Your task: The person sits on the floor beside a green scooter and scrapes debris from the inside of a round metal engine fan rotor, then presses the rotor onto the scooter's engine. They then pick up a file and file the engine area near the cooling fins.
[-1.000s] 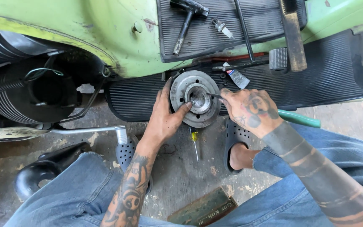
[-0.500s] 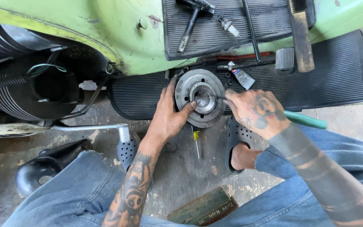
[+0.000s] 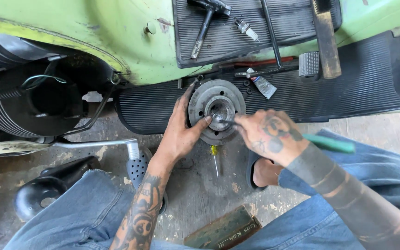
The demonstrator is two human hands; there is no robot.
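Note:
A round grey metal flywheel-like disc (image 3: 216, 95) stands on edge against the black ribbed floor mat (image 3: 348, 92) of a green scooter. My left hand (image 3: 179, 134) grips the disc's left rim, thumb across its face. My right hand (image 3: 269, 136) holds a green-handled tool (image 3: 329, 144), its metal tip poking into the disc's central hub (image 3: 220, 112). Both forearms are tattooed.
A yellow-handled screwdriver (image 3: 215, 159) lies on the concrete below the disc. On the upper mat lie a hammer (image 3: 205, 23), a spark plug (image 3: 245, 27) and a long rod (image 3: 271, 32). A small tube (image 3: 262, 85), a kick lever (image 3: 93, 145), a dark cover (image 3: 47, 187) and a box (image 3: 223, 230) surround me.
My head view has shifted slightly. My right hand has moved a little lower and left, keeping the tool tip in the hub; my left hand stays on the disc.

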